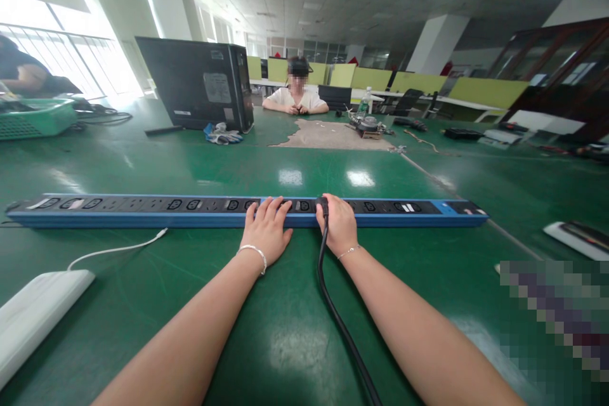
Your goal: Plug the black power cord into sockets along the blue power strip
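Note:
A long blue power strip point(219, 220) with a black socket face lies across the green table. My left hand point(268, 228) rests on its middle, fingers spread over the sockets and the front edge. Just to the right, my right hand point(339, 223) is closed around a black plug point(322, 205) at the strip's socket face. The fingers partly cover the plug, and how far it sits in a socket cannot be made out. From the plug a black cable point(332, 307) runs down toward the bottom edge of the view.
On the green table point(190, 298) are a white device point(40, 311) with a white cable, a black computer case point(195, 85), gloves point(222, 134) and a green basket point(38, 119). A person point(295, 98) sits across the table; another is at the far left.

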Action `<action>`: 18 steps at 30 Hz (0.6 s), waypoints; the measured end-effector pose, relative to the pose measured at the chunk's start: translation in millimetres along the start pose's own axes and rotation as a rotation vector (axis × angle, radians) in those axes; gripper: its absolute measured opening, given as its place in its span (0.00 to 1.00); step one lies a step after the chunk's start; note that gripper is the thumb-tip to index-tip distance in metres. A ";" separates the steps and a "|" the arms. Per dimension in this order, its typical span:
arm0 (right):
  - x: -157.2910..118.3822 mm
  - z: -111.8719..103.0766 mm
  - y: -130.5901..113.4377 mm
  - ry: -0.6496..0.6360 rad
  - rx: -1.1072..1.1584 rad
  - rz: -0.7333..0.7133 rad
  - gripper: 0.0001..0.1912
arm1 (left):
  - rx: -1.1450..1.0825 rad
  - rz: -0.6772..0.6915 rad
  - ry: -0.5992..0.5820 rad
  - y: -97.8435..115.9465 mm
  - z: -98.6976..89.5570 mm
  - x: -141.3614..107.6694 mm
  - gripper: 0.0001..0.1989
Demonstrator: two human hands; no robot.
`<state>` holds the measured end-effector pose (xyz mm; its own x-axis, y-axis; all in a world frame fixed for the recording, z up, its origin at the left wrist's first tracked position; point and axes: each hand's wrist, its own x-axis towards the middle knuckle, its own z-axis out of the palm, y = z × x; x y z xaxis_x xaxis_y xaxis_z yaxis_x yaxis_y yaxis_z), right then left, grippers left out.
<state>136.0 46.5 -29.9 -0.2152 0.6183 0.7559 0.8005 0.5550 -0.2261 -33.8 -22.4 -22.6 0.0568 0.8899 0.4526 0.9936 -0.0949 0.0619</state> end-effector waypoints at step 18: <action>18.0 -59.3 85.9 0.238 0.303 0.517 0.23 | -0.018 0.013 -0.015 -2.2 -1.3 0.1 0.28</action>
<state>234.1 72.3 0.7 0.3137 0.7270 0.6108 0.5664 0.3730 -0.7349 -36.1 -22.6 -21.5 0.0708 0.8953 0.4398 0.9908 -0.1141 0.0728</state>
